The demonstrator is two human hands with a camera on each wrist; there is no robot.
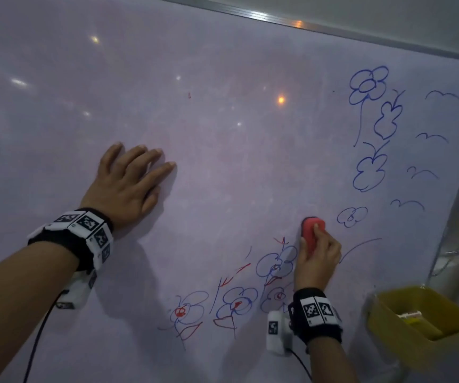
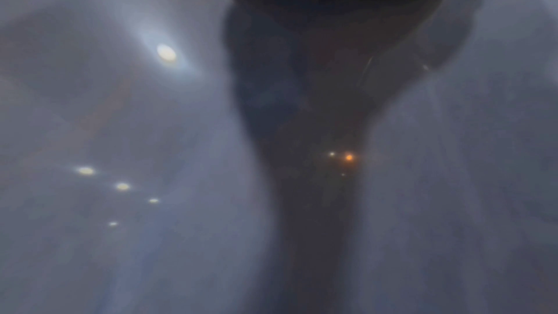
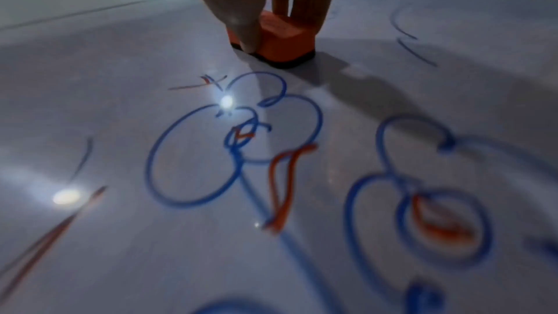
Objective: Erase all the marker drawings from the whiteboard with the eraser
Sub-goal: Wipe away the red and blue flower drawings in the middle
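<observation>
Now red eraser on the whiteboard, pinched by right hand; left hand flat, fingers spread.

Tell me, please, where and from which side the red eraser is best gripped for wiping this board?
Grip the eraser by its two long red sides, coming from the back, away from the whiteboard. Its dark pad lies flat on the board, so only the raised body is free; the right hand pinches it so.

Pale wall behind, above a metal frame edge catching glare. Dim room; reflections of round ceiling lights, several white and one orange. Yellow plastic bin at lower right, small items inside, indistinct.
</observation>
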